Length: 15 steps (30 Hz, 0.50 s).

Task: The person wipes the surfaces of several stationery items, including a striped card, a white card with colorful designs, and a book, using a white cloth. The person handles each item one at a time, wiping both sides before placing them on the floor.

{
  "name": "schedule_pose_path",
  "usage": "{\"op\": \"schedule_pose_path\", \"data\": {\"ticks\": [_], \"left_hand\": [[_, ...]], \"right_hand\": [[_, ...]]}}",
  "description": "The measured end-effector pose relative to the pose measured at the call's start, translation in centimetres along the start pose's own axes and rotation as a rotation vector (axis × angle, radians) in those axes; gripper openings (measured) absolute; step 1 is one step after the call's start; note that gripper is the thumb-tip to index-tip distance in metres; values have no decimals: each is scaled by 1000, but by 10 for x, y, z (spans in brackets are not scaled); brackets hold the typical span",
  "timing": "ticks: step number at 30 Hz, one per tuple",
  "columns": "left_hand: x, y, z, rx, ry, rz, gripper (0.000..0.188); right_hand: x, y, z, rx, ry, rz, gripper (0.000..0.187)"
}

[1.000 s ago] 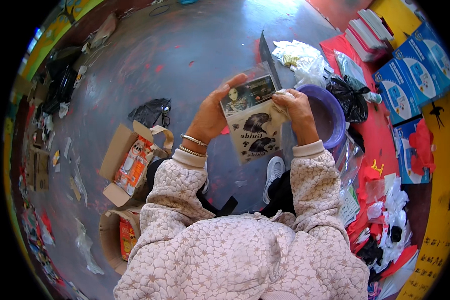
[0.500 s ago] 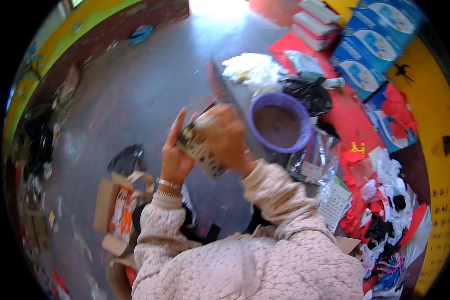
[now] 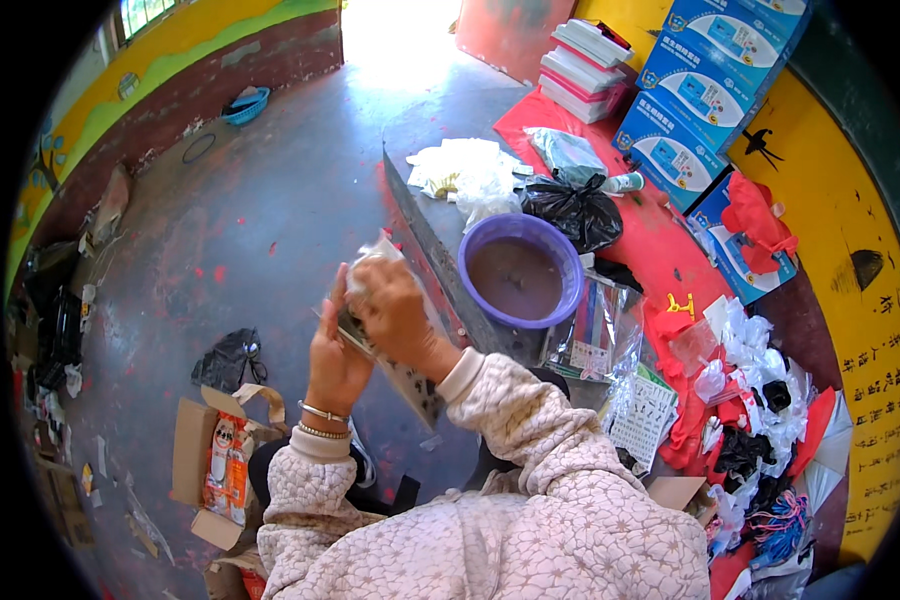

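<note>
My left hand (image 3: 334, 362) grips a flat patterned board (image 3: 410, 390) by its left edge, with the thumb and fingers up along the side. The board is tilted, and dark marks show on its pale face below my right wrist. My right hand (image 3: 395, 312) is closed over the upper part of the board, holding a crumpled whitish wad (image 3: 374, 255), perhaps cloth or plastic. Much of the board's face is hidden by that hand. To the right stands a purple basin (image 3: 470, 285) with murky brown liquid inside.
A raised dark edge (image 3: 440, 250) runs between my hands and the basin. Beyond lie white plastic bags (image 3: 465, 175) and a black bag (image 3: 575, 208). Blue boxes (image 3: 685, 150) are stacked at the far right. An open cardboard box (image 3: 192, 450) and a black plastic bag (image 3: 228, 362) lie at left.
My right hand has moved up along the board with the whitish wad. The board has turned more edge-on, and the whole view has shifted slightly.
</note>
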State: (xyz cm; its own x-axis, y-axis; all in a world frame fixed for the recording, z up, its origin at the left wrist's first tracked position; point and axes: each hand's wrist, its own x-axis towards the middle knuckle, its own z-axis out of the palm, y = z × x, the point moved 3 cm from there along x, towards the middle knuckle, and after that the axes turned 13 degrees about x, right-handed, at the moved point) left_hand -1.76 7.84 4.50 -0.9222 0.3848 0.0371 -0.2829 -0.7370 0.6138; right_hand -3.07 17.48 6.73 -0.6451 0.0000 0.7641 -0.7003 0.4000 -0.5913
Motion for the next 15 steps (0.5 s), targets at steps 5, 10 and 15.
{"op": "schedule_pose_path", "data": {"ticks": [5, 10, 15], "left_hand": [[-4, 8, -34, -100, 22, 18, 46], [-13, 12, -20, -106, -71, -2, 46], [-21, 43, -27, -176, -145, 120, 46]], "right_hand": [[-17, -21, 28, 52, -275, -215, 18], [13, 56, -9, 22, -108, -37, 10], [-2, 121, -66, 368, 276, 917, 20]]}}
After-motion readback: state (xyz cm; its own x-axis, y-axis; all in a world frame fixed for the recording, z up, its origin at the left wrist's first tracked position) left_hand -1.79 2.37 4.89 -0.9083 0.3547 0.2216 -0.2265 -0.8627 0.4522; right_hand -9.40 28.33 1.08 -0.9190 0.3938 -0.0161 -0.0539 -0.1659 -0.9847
